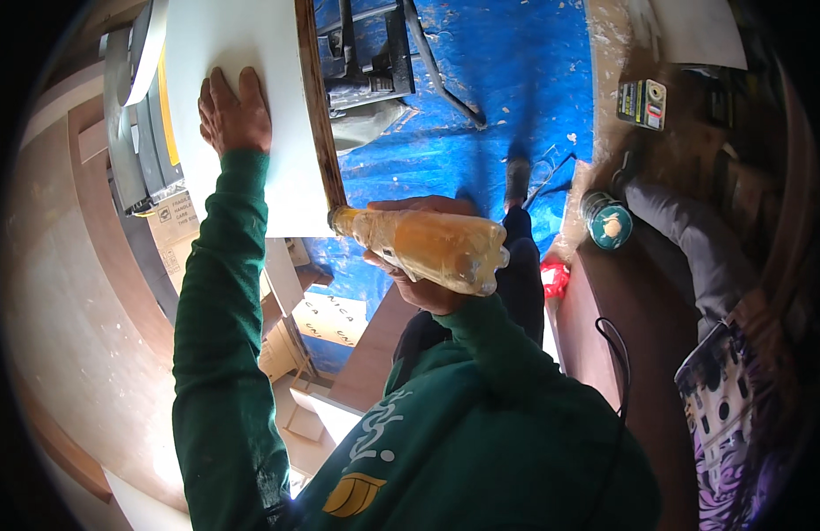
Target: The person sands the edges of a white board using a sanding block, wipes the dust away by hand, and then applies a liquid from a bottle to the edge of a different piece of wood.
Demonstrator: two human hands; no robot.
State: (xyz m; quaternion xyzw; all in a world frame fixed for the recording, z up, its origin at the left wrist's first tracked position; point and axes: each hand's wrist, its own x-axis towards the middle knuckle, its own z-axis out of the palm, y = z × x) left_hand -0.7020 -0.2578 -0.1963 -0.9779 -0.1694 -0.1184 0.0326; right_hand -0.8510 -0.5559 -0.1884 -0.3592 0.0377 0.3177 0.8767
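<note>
My left hand (pixel 236 115) lies flat with its fingers a little apart on a white board (pixel 291 177). The board has a brown, rough-looking edge (pixel 316 115) along its right side. In my right hand (pixel 432 294) is a clear plastic bottle (pixel 441 246) partly filled with an amber liquid. It is tipped on its side, its neck pointing left and its base to the right. The bottle's mouth is at the near right corner of the board, touching or very close to the brown edge. My fingers wrap round the bottle from below and behind.
A blue sheet (pixel 516 88) with pale specks covers the floor. On it stands a black metal frame (pixel 388 57). To the right are a green-lidded tin (pixel 611 225), a small package (pixel 642 104) and a brown panel (pixel 627 327). Cardboard (pixel 171 226) lies at left.
</note>
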